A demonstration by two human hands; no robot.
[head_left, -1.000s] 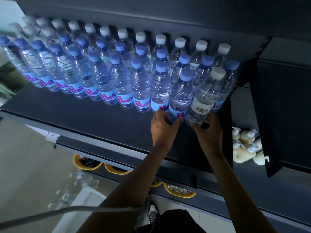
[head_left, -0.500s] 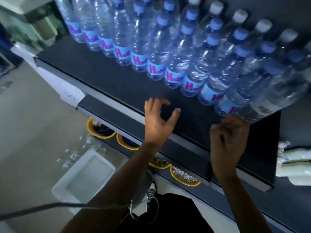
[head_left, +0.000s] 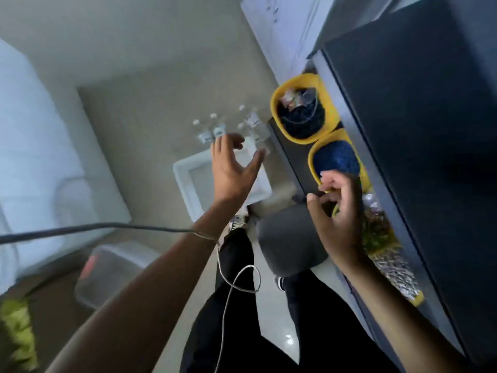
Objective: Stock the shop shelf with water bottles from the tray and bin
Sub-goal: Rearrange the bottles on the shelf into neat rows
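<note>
Pale floor (head_left: 150, 109), white tray (head_left: 185, 181), loose bottles (head_left: 215, 127), dark shelf (head_left: 419, 130), empty hands

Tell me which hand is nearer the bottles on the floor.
Left. The left hand is open, its fingertips overlapping the bottles in view above the white tray. The right hand is off beside the yellow bowls.

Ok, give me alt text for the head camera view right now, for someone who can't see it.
Looking down, both empty hands, left hand and right hand, reach toward the floor, where a few water bottles stand beside a white tray. Yellow bowls sit on a low dark shelf at the right.
</note>
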